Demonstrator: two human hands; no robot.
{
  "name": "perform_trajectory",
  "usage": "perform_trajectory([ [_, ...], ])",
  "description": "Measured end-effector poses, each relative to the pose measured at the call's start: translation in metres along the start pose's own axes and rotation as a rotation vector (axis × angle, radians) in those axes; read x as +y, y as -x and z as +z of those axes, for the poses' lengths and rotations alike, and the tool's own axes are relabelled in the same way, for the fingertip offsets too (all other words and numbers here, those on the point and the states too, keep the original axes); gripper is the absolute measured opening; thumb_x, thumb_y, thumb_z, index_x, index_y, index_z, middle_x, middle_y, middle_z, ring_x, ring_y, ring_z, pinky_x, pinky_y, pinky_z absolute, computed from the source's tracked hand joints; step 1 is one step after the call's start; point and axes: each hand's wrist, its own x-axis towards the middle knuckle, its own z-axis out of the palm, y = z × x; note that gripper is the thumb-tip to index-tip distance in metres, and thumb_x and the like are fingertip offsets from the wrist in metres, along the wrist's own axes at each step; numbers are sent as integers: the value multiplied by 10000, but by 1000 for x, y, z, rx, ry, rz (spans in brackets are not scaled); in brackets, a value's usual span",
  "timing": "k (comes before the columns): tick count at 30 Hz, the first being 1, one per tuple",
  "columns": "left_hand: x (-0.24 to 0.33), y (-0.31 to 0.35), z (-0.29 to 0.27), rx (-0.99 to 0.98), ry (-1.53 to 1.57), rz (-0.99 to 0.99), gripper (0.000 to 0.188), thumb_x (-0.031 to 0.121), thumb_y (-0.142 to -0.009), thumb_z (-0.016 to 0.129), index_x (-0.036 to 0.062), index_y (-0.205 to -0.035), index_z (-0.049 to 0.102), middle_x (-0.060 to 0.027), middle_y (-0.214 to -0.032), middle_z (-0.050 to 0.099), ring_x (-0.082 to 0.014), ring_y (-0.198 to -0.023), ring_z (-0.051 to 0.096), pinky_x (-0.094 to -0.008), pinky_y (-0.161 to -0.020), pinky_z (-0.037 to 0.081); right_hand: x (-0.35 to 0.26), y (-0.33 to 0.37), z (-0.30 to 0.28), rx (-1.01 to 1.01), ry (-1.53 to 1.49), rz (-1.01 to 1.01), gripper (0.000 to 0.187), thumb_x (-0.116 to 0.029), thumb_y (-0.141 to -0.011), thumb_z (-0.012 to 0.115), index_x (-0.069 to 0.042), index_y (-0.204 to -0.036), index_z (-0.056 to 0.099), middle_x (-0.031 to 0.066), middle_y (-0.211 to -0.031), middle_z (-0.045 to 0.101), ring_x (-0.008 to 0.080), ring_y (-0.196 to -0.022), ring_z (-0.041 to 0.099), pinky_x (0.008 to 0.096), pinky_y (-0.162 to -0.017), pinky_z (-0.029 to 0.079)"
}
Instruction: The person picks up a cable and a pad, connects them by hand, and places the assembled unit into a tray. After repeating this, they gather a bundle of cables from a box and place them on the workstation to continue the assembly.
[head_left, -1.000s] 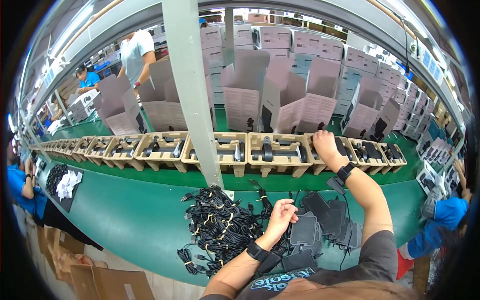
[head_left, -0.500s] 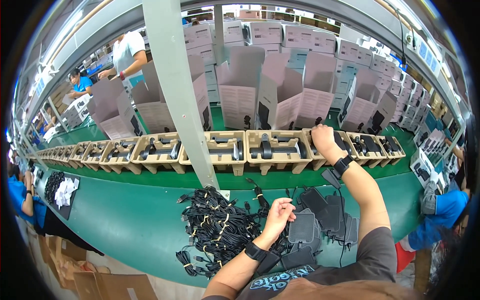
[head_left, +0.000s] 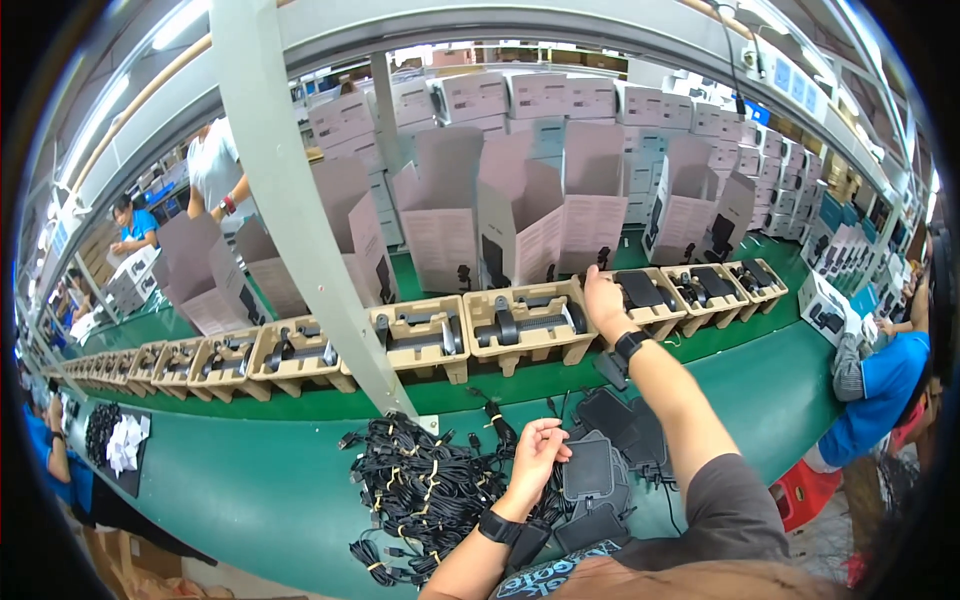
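Factory packing line: conveyor (head_left: 250, 480), boxed trays (head_left: 525, 325)

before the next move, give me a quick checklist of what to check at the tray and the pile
1. Right hand at the cardboard tray: ok, it rests on the tray's right end.
2. Black flat piece in the next tray: ok, it lies flat inside.
3. Left hand at the stack of black flat pads: ok, fingers touch the stack's edge.
4. Left hand's grip: cannot tell, fingers are curled but nothing is clearly held.
5. Bundled black cables: ok, heaped just left of the left hand.
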Motion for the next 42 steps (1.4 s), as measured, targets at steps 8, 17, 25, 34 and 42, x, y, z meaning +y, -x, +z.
perform_trajectory([
  [8, 2, 6, -7, 17, -7, -8, 231, 121, -871, 517, 18, -1065, 445, -77, -889, 565, -129, -701, 562, -238, -636, 468, 21, 13, 3, 82, 38, -158, 202, -227, -789, 515, -56, -721, 600, 115, -736, 620, 281, -738, 608, 396, -621, 474],
  [17, 12, 10, -11, 41, -26, -28, 220, 94, -866, 511, 23, -1064, 446, -63, -875, 565, -117, -696, 559, -228, -623, 461, 28, 1, 5, -185, -60, -63, 171, -174, -746, 534, -38, -830, 591, 169, -829, 615, 314, -815, 594, 413, -675, 485],
  [25, 19, 8, -21, 64, -79, 20, 204, 66, -865, 501, 15, -1055, 446, -66, -894, 550, -104, -668, 553, -210, -597, 458, 17, 20, -22, -47, 67, -82, 187, -211, -784, 519, -68, -843, 624, 110, -920, 558, 244, -901, 535, 359, -708, 461],
  [34, 13, 15, -28, 90, -257, 51, 192, 36, -856, 489, 24, -1046, 457, -51, -919, 556, -94, -701, 545, -224, -647, 468, 10, 154, -103, -711, -228, -674, 898, -270, -515, 786, -228, -1304, 358, 83, -1391, 262, 308, -1284, 227, 523, -1011, 220],
  [42, 7, 20, -33, -82, -972, 386, 263, 27, -764, 561, 66, -1024, 542, -68, -1097, 524, -238, -985, 487, -298, -780, 445, 26, 169, -78, -887, -516, -629, 857, -332, -572, 769, -220, -1316, 358, 83, -1418, 215, 316, -1295, 195, 391, -1045, 238],
])
